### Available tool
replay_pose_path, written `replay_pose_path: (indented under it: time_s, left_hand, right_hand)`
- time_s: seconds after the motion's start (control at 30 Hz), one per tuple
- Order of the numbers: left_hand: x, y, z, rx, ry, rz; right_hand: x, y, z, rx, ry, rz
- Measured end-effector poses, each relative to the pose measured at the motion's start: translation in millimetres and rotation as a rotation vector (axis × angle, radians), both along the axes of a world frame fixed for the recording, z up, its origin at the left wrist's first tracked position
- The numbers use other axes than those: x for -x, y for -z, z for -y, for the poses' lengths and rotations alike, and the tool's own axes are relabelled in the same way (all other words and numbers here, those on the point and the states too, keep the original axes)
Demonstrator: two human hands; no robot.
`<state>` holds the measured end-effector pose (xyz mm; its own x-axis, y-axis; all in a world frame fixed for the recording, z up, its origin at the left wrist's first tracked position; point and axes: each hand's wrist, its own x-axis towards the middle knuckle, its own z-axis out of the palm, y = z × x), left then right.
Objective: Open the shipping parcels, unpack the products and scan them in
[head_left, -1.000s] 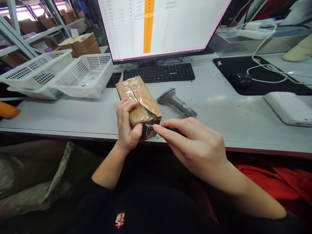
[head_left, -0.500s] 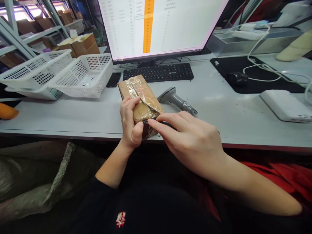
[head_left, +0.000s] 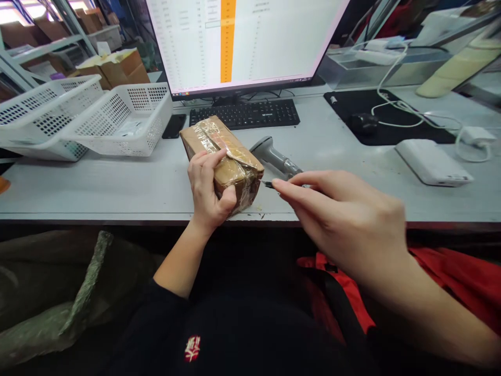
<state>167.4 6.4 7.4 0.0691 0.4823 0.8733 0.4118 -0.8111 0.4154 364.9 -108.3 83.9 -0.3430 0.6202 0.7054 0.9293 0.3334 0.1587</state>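
Note:
A brown cardboard box (head_left: 235, 143) wrapped in clear tape rests tilted near the front edge of the desk. My left hand (head_left: 205, 188) grips its near left side, the thumb at the near end and the fingers over the top. Between the thumb and fingers of my right hand (head_left: 332, 209) is a small black knife (head_left: 268, 184), most of it hidden by the hand. Its thin tip points at the near right corner of the box; whether it touches is hard to tell. Behind that hand lies a grey barcode scanner (head_left: 276, 156), partly covered.
White perforated baskets (head_left: 129, 141) stand at the left, beside a dark phone (head_left: 174, 126). A keyboard (head_left: 270, 112) sits under the monitor (head_left: 250, 47). To the right are a mouse (head_left: 363, 123) on a black pad, a white power bank (head_left: 432, 163) and loose white cables.
My right hand has drawn the knife away to the right from the near end of the box, baring its tip. My left hand keeps its hold on the box. The view has shifted slightly right.

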Motion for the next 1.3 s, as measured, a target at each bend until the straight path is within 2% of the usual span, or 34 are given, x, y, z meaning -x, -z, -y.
replay_pose_path:
  time_s: [0.1, 0.27, 0.53, 0.77, 0.93, 1.07, 1.17, 1.3]
  left_hand:
    - [4.2, -5.5, 1.2, 0.023, -0.004, -0.055]
    - [8.1, -11.0, 3.0, 0.039, -0.026, -0.114]
    - [-4.1, -5.8, 0.2, 0.009, -0.067, -0.007]
    - [-4.2, -2.8, 0.0, 0.000, -0.093, 0.025]
    - [-4.5, -1.5, -1.7, -0.031, -0.065, 0.057]
    - [-5.3, -1.9, -0.6, -0.012, -0.102, 0.027]
    - [-5.9, -2.9, -0.3, -0.014, -0.109, 0.023]
    - [-5.9, -3.2, -1.4, -0.038, -0.100, 0.035]
  right_hand:
    - [4.8, 8.5, -4.2, -0.013, -0.046, -0.022]
    - [8.3, 16.9, -11.3, 0.012, -0.036, -0.049]
    - [6.0, 16.8, -13.1, 0.037, -0.038, -0.052]
    - [10.5, 13.3, -21.2, 0.071, -0.053, -0.045]
    - [1.7, 15.3, -25.1, 0.014, -0.001, -0.086]
    - [-8.8, 19.9, -19.2, -0.064, 0.062, -0.150]
    - [-5.3, 20.1, -12.0, -0.004, 0.017, -0.173]
    - [8.4, 17.0, -9.8, 0.048, -0.057, -0.101]
